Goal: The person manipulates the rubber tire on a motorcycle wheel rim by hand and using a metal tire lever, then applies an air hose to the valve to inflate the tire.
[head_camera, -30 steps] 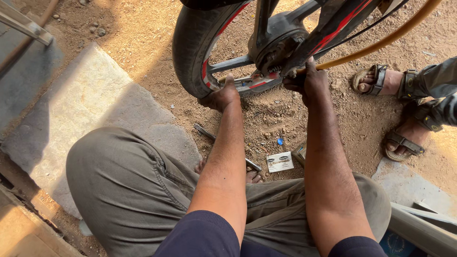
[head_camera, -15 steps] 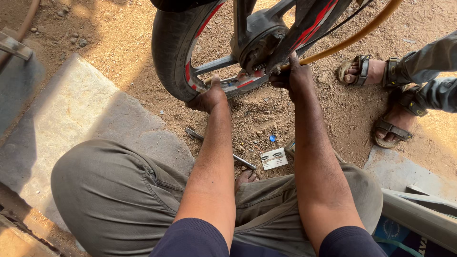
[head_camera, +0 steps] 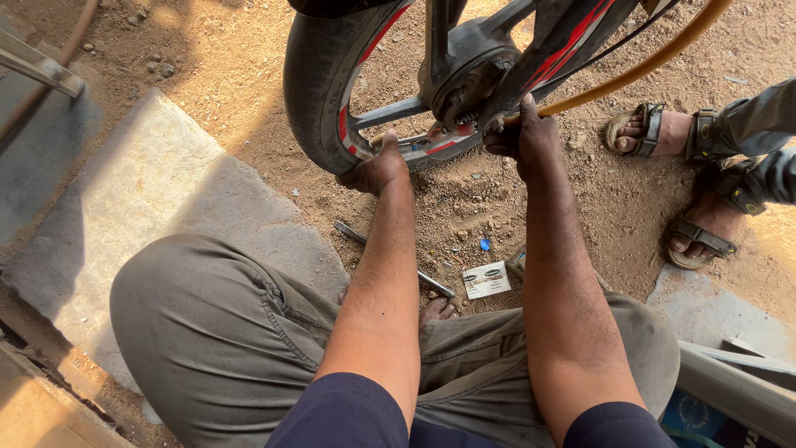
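A motorcycle wheel point(head_camera: 319, 91) with a black tyre and a red-striped black rim stands on sandy ground in front of me. My left hand point(head_camera: 375, 170) presses against the underside of the tyre and rim. My right hand point(head_camera: 524, 137) is closed around the end of an orange-yellow hose point(head_camera: 638, 62) at the rim, just below the hub point(head_camera: 468, 70). I squat with my grey-trousered knees point(head_camera: 207, 332) wide apart.
A metal rod tool point(head_camera: 431, 282) and a small white card point(head_camera: 486, 280) lie in the dirt between my arms, near a tiny blue cap point(head_camera: 484, 245). Another person's sandalled feet point(head_camera: 663, 133) stand at right. A flat stone slab point(head_camera: 149, 199) lies left.
The view has shifted slightly, so the wheel sits a little further right in the picture. Both hands stay at the same places on the rim and hose.
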